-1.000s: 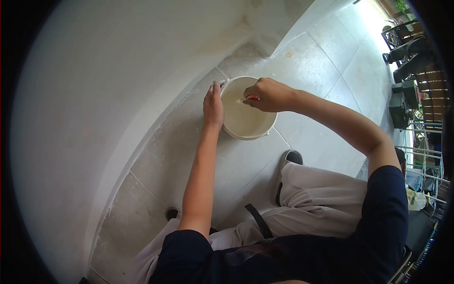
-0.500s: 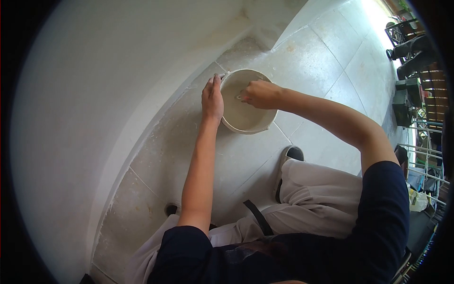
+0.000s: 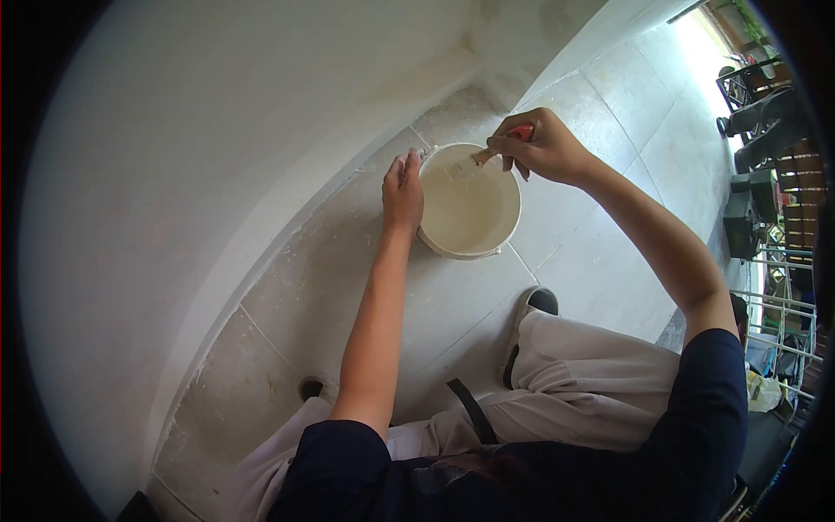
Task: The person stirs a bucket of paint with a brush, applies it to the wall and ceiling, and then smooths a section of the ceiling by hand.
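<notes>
A whitish bucket (image 3: 505, 209) stands on the tiled floor with pale liquid inside. My left hand (image 3: 403, 193) is closed on the left side of its rim, steadying it. Above the far right rim, my right hand (image 3: 544, 150) grips a paintbrush (image 3: 484, 157) by its red handle. The brush slants down to the left, and its pale bristles are over the inside of the bucket near the far wall. Whether the bristle tips touch the liquid is hard to make out.
A white wall (image 3: 226, 165) curves along the left, its base meeting the grey floor tiles (image 3: 348, 287). My shoe (image 3: 532, 304) is just below the bucket. At the far right are a dark-clothed person's legs (image 3: 765, 113), dark blocks (image 3: 744, 209) and a white rack (image 3: 778, 304).
My right hand has risen out of the bucket and moved right, bringing the paintbrush up into view. The left hand stays on the rim. The view has shifted slightly.
</notes>
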Demonstrator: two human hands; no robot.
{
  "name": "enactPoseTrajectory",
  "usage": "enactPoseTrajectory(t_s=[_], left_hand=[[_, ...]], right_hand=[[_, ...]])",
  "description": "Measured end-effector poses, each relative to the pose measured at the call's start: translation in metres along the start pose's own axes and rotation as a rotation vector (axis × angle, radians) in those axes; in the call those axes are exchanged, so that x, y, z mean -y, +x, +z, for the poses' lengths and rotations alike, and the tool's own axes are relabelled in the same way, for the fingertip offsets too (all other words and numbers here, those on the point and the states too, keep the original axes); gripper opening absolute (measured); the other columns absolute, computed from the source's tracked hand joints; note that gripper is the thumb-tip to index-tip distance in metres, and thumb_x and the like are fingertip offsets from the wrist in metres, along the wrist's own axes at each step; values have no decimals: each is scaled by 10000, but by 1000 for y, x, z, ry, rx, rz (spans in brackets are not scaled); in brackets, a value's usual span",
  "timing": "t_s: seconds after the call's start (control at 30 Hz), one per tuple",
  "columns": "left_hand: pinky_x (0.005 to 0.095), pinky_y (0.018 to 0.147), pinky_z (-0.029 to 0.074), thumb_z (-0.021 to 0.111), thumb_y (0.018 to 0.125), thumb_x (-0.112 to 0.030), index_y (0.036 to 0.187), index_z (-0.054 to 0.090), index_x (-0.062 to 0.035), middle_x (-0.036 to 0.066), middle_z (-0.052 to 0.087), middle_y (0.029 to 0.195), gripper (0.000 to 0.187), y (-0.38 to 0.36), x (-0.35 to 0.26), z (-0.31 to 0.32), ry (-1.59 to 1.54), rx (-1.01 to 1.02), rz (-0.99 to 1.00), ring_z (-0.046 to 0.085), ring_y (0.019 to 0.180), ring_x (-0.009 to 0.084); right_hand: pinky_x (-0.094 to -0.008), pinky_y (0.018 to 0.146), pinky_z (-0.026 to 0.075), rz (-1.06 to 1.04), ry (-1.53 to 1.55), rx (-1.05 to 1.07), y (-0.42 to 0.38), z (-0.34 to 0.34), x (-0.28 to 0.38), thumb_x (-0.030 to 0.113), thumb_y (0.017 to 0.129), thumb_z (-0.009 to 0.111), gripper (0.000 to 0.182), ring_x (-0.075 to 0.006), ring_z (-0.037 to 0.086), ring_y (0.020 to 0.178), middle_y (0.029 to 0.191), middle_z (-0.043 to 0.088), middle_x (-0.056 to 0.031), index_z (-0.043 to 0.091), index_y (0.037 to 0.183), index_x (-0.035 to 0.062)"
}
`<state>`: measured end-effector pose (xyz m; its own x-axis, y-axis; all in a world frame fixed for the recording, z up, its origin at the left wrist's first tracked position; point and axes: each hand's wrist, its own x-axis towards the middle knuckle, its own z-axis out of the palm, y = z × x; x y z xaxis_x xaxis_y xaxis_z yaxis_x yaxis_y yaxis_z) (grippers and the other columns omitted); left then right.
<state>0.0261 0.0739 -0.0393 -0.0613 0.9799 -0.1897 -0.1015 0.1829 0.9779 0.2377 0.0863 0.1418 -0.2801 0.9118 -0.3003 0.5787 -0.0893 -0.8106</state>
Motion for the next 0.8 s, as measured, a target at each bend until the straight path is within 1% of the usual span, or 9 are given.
enactPoseTrajectory(t_s=[0.07, 0.2, 0.3, 0.43, 0.57, 0.63, 0.7, 0.73, 0.8], left_hand=[[344, 930, 479, 472, 1074, -331, 1137, 661, 47, 162, 713, 1074, 428, -1, 0, 0, 0, 0, 22, 653, 997, 231], [328, 894, 486, 456, 1083, -306, 1087, 667, 42, 129, 714, 997, 407, 0, 0, 0, -70, -12, 31, 652, 934, 206], [323, 930, 503, 446, 1092, -296, 1103, 677, 44, 113, 716, 1045, 411, 3, 6, 1, -150, -1, 37, 664, 974, 195], [334, 868, 500, 438, 1092, -298, 1054, 674, 43, 118, 711, 953, 416, 6, 15, 4, -186, -46, 71, 652, 897, 200], [333, 870, 502, 453, 1086, -323, 1050, 676, 44, 118, 713, 967, 431, 5, 19, 3, -121, -63, 90, 654, 898, 202], [335, 875, 501, 461, 1083, -338, 1045, 678, 41, 117, 711, 947, 439, 0, 10, 5, -76, -76, 110, 652, 893, 201], [352, 851, 510, 498, 1066, -363, 1021, 680, 33, 130, 717, 919, 438, 8, 24, 5, -42, -80, 128, 664, 877, 214], [361, 838, 512, 516, 1055, -371, 1010, 679, 33, 140, 720, 911, 439, 6, 15, 5, 54, -73, 94, 672, 868, 230], [381, 813, 517, 550, 1033, -388, 987, 678, 35, 161, 726, 894, 444, 0, -2, 3, 254, -67, 8, 686, 850, 262]], right_hand=[[-234, 428, 421, 55, 161, -21, -4, -10, 4, 122, 956, 643, 192, -109, 563, 453, 680, 690, -114, 736, 936, -44], [-221, 380, 365, -27, 343, -111, -12, -39, 10, 126, 970, 621, 182, -99, 505, 407, 650, 669, -114, 715, 950, -28], [-228, 403, 333, -93, 524, -140, -20, -61, 19, 167, 976, 624, 204, -108, 504, 432, 655, 664, -120, 691, 906, -12], [-233, 411, 354, -189, 668, -243, -22, -78, 27, 165, 990, 586, 190, -115, 497, 426, 645, 649, -108, 673, 914, 15], [-234, 434, 385, -359, 797, -304, -12, -92, 38, 222, 1034, 560, 227, -120, 578, 516, 737, 686, -106, 649, 988, 18], [-225, 482, 416, -414, 822, -347, -6, -95, 50, 272, 1054, 561, 333, -145, 659, 680, 909, 719, -130, 633, 1192, -22], [-225, 495, 424, -459, 848, -425, 3, -95, 70, 285, 1062, 554, 388, -168, 691, 774, 1028, 721, -147, 605, 1272, -37], [-229, 501, 429, -508, 820, -426, 7, -97, 80, 296, 1068, 550, 405, -180, 705, 824, 1111, 716, -149, 594, 1290, -39], [-233, 512, 433, -557, 771, -478, 18, -100, 99, 298, 1063, 565, 400, -174, 696, 815, 1136, 717, -142, 600, 1295, -26]])
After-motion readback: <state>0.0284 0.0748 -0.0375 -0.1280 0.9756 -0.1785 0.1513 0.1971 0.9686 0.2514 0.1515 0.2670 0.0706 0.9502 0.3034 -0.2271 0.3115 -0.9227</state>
